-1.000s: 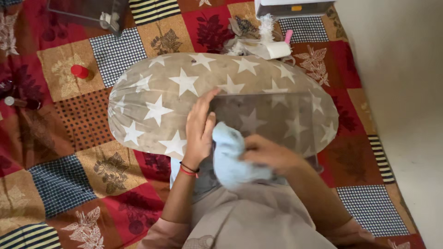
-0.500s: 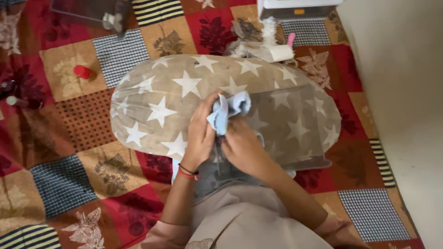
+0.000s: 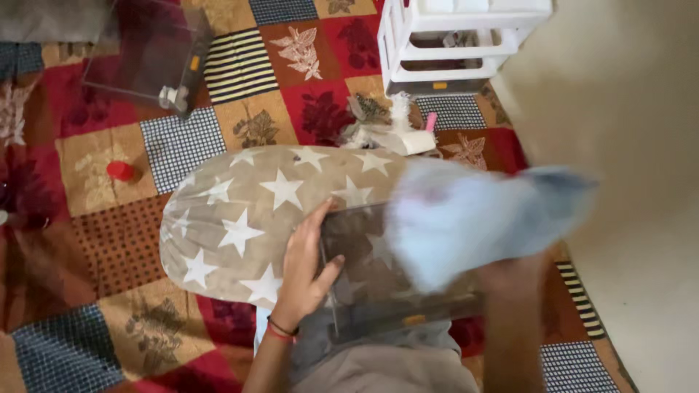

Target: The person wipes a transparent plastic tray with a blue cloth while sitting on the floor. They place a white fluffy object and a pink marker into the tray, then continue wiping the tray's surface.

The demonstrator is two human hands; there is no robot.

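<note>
Your right hand [image 3: 510,273] has swung out to the right since a moment ago, and the light blue cloth [image 3: 473,218] now flaps open and blurry above it. Its fingers pinch the cloth's bottom edge. Your left hand [image 3: 306,266] holds the clear box [image 3: 378,291] by its left side, on the star pillow [image 3: 247,211].

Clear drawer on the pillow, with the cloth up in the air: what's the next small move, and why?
Probably bring the blue cloth back down onto the clear drawer and wipe its inside. The right hand has the cloth lifted and blurred above the drawer, off its surface, while the left hand grips the drawer's left wall, steadying it on the star pillow.
</note>
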